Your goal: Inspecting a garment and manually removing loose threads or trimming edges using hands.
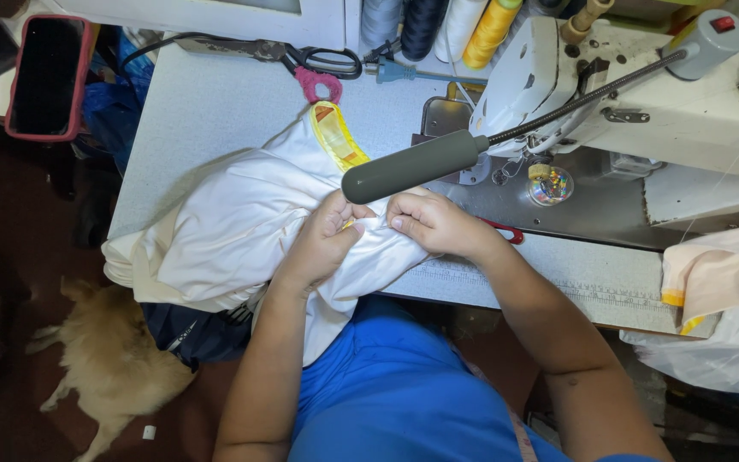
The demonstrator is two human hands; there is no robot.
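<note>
Pinching white fabric (pixel 241 222), left hand (pixel 322 244), right hand (pixel 434 224), fingertips hidden in folds

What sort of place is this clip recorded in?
Most likely a small sewing or tailoring workspace. A white industrial sewing machine sits on the table, thread cones stand behind it, and scissors lie nearby. Both the left hand and right hand grip white fabric.

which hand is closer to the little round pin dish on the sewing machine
Right. The right hand grips white cloth just below-left of the pin dish; the left hand is farther left.
</note>
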